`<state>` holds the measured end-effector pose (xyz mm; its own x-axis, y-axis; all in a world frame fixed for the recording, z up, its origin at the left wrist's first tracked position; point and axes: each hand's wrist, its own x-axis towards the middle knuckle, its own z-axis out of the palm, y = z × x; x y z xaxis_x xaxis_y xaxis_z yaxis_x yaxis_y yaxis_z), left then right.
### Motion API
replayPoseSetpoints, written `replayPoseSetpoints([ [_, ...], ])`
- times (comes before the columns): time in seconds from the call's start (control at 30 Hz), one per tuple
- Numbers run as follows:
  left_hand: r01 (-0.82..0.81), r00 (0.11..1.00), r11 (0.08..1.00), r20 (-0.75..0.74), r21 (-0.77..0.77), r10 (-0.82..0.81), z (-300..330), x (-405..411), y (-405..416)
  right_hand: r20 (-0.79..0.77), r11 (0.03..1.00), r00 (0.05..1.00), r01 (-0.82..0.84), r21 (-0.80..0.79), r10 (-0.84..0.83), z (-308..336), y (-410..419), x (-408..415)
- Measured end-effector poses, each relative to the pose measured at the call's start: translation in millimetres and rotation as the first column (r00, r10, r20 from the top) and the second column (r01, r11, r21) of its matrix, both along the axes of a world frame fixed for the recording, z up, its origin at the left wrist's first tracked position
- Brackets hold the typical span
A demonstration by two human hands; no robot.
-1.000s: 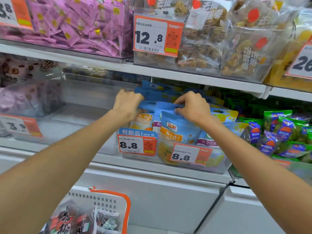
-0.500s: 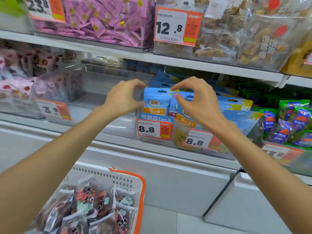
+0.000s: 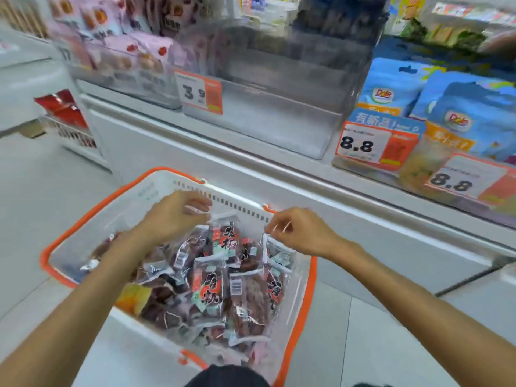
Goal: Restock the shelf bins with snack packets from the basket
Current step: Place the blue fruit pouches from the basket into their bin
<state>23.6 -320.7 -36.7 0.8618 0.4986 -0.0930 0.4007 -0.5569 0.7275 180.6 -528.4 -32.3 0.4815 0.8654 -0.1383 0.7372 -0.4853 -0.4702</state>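
A white basket with an orange rim (image 3: pixel 92 210) stands on the floor below the shelf. In it lies a large clear bag (image 3: pixel 223 277) full of dark red snack packets with black characters. My left hand (image 3: pixel 176 219) pinches the bag's top edge at its left corner. My right hand (image 3: pixel 298 233) pinches the same edge at its right corner, fingers curled. On the shelf above, a clear bin (image 3: pixel 279 127) with a 3.9 price tag (image 3: pixel 199 92) holds nothing that I can see.
Right of that bin stands a bin of blue Dole packets (image 3: pixel 391 88) with 8.8 tags. To its left is a bin of pink packets (image 3: pixel 131 60). A white shelf ledge (image 3: pixel 307 191) juts out just behind the basket. Grey floor lies to the left.
Both hands have left the blue packets on the shelf and dropped to the basket, where they now hold the clear bag's top. My view has tilted down and left.
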Motion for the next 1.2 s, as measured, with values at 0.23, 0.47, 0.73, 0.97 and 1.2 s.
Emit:
replayPoseSetpoints([
  [0.23,-0.051,0.782,0.928,-0.563,0.370,0.267,-93.2,-95.1,63.0,-0.140,0.906,0.965,-0.257,-0.336,0.222,-80.8,78.6,-51.9],
  [0.47,0.207,0.600,0.924,-0.787,0.323,0.141,-100.1,-119.2,82.5,-0.235,0.777,0.830,-0.557,-0.294,0.506,-135.0,162.0,-143.1],
  [0.73,0.270,0.454,0.855,-0.841,0.444,0.293,-82.8,-137.0,107.5,-0.379,0.862,0.829,-0.489,-0.132,0.412,-149.4,175.3,-162.1],
  [0.97,0.467,0.509,0.808,-0.856,0.360,0.087,-80.2,-114.4,85.0,-0.247,0.854,0.861,-0.491,-0.170,0.445,-131.9,174.9,-161.6],
  [1.2,-0.536,0.841,0.792,0.102,0.294,0.531,-67.6,-129.5,77.2,-0.086,0.928,0.926,-0.371,-0.031,0.367,-112.4,154.2,-120.2],
])
